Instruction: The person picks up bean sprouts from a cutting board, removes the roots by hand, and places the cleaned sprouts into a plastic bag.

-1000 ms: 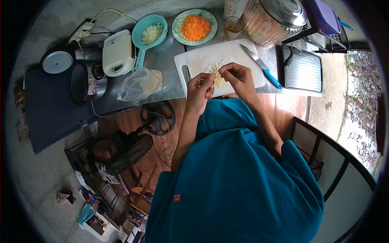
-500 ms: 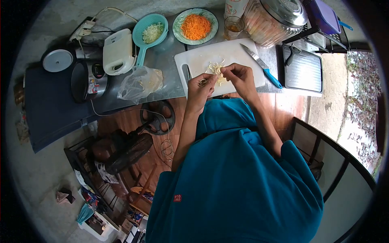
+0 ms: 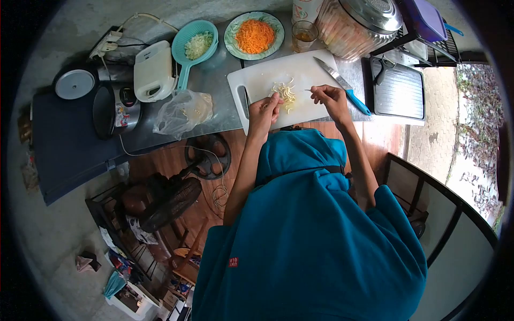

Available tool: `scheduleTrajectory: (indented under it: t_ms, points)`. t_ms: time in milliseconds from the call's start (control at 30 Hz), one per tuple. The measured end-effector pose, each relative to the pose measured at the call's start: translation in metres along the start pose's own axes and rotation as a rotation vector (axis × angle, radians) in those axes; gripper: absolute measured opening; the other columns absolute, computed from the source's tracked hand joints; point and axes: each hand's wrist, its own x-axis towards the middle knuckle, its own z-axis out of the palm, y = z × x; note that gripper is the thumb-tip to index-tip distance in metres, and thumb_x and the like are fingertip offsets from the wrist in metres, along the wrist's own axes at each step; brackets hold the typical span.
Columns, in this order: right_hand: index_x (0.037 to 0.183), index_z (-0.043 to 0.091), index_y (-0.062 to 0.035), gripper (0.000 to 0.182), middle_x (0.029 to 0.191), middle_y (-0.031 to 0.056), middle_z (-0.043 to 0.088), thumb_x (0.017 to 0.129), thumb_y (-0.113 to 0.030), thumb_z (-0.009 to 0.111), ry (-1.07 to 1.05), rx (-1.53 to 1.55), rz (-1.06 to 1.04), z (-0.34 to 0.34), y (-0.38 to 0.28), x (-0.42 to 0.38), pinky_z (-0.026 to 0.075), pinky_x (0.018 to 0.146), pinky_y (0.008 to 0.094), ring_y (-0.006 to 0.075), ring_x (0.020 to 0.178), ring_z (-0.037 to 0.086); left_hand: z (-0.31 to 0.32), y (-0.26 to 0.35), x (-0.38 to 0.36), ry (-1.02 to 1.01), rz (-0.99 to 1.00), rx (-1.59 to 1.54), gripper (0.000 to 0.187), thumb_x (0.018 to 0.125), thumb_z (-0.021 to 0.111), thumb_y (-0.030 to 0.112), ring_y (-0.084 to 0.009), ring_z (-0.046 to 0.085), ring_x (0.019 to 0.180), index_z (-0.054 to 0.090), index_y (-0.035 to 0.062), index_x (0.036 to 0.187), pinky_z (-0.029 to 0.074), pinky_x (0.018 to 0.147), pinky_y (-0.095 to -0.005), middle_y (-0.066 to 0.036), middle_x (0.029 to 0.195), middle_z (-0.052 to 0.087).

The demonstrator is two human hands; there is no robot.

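A small pile of pale yellow bean sprouts [image 3: 286, 95] lies on the white cutting board [image 3: 257, 79]. At the board's near left part, my left hand [image 3: 264, 113] is closed, thumb against fingers; what it holds is hidden. My right hand [image 3: 331, 100] is pinched above the board's right side, with a thin pale strand of bean sprout [image 3: 307, 90] sticking out leftward from its fingertips. Beyond that hand, a knife [image 3: 342, 85] with a blue handle rests across the board's right edge, its blade pointing away. A clear plastic bag [image 3: 182, 113] sits left of the board.
Behind the board stand a plate of shredded carrot [image 3: 255, 36], a teal strainer [image 3: 183, 69] with pale shreds and a glass [image 3: 304, 36]. A large lidded jar [image 3: 356, 29] and a ridged griddle [image 3: 400, 91] are to the right. A white sandwich maker [image 3: 154, 72] stands left.
My hands have moved apart. The right one has drawn away to the right with a thin strand in its fingertips; the left has shifted slightly, uncovering more of the pile.
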Motion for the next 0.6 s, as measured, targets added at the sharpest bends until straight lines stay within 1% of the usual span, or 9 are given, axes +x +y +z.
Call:
scheduleTrajectory:
  t_ms: [67, 200, 300, 333, 400, 500, 533, 600]
  points:
    - [0.082, 0.067, 0.0029, 0.029, 0.073, 0.0055, 0.065, 0.086, -0.026, 0.067, -0.039, 0.049, 0.014, 0.003, -0.001, 0.001, 0.043, 0.063, 0.0237, 0.0095, 0.064, 0.056, -0.002, -0.008, 0.013, 0.039, -0.043, 0.135, 0.035, 0.092, 0.059, 0.032, -0.0022, 0.032, 0.047, 0.064, -0.0031, 0.086, 0.023, 0.043, -0.0193, 0.004, 0.061, 0.044]
    - [0.083, 0.067, 0.0036, 0.028, 0.073, 0.0055, 0.065, 0.086, -0.025, 0.067, -0.028, 0.083, 0.018, 0.011, -0.007, -0.001, 0.044, 0.063, 0.0238, 0.0095, 0.065, 0.056, 0.007, -0.005, 0.023, 0.015, -0.048, 0.148, 0.038, 0.092, 0.060, 0.034, -0.0021, 0.032, 0.046, 0.064, -0.0025, 0.084, 0.023, 0.042, -0.0192, 0.005, 0.060, 0.042]
    - [0.087, 0.068, 0.0030, 0.023, 0.075, 0.0058, 0.066, 0.087, -0.020, 0.065, -0.109, 0.171, 0.007, 0.015, -0.015, -0.006, 0.045, 0.065, 0.0239, 0.0098, 0.066, 0.056, 0.017, 0.000, 0.021, -0.035, -0.035, 0.126, 0.038, 0.092, 0.059, 0.034, -0.0020, 0.033, 0.047, 0.063, -0.0019, 0.083, 0.023, 0.041, -0.0192, 0.004, 0.060, 0.044]
    - [0.087, 0.068, 0.0030, 0.023, 0.075, 0.0058, 0.066, 0.087, -0.020, 0.065, -0.105, 0.172, 0.007, 0.017, -0.014, -0.006, 0.045, 0.065, 0.0239, 0.0098, 0.066, 0.056, 0.019, 0.000, 0.021, -0.044, -0.033, 0.146, 0.037, 0.092, 0.059, 0.034, -0.0019, 0.033, 0.047, 0.064, -0.0016, 0.083, 0.023, 0.041, -0.0191, 0.004, 0.061, 0.044]
    - [0.091, 0.068, 0.0030, 0.021, 0.078, 0.0070, 0.067, 0.086, -0.017, 0.065, -0.160, 0.143, -0.075, 0.021, -0.012, -0.005, 0.046, 0.067, 0.0245, 0.0103, 0.069, 0.059, 0.023, 0.000, 0.021, -0.057, -0.030, 0.168, 0.037, 0.093, 0.059, 0.034, -0.0019, 0.034, 0.047, 0.064, -0.0013, 0.084, 0.023, 0.041, -0.0190, 0.003, 0.061, 0.045]
    - [0.093, 0.068, 0.0047, 0.022, 0.081, 0.0090, 0.069, 0.085, -0.016, 0.066, -0.183, 0.124, -0.082, 0.024, -0.013, -0.004, 0.048, 0.070, 0.0254, 0.0112, 0.074, 0.061, 0.024, -0.001, 0.020, -0.051, -0.027, 0.145, 0.037, 0.093, 0.058, 0.034, -0.0019, 0.035, 0.048, 0.065, -0.0006, 0.085, 0.023, 0.041, -0.0184, 0.003, 0.062, 0.047]
    - [0.093, 0.068, 0.0047, 0.022, 0.081, 0.0090, 0.069, 0.085, -0.016, 0.066, -0.182, 0.124, -0.081, 0.026, -0.012, -0.004, 0.048, 0.070, 0.0254, 0.0112, 0.074, 0.061, 0.023, -0.001, 0.020, -0.058, -0.006, 0.172, 0.036, 0.093, 0.057, 0.034, -0.0020, 0.036, 0.048, 0.065, -0.0002, 0.085, 0.024, 0.041, -0.0180, 0.003, 0.062, 0.047]
    - [0.092, 0.068, 0.0063, 0.023, 0.080, 0.0109, 0.069, 0.085, -0.015, 0.067, -0.129, 0.002, -0.126, 0.029, -0.012, -0.006, 0.049, 0.069, 0.0259, 0.0123, 0.074, 0.063, 0.024, -0.001, 0.018, -0.065, 0.010, 0.199, 0.036, 0.093, 0.057, 0.035, -0.0021, 0.036, 0.048, 0.065, 0.0003, 0.084, 0.024, 0.042, -0.0176, 0.003, 0.062, 0.047]
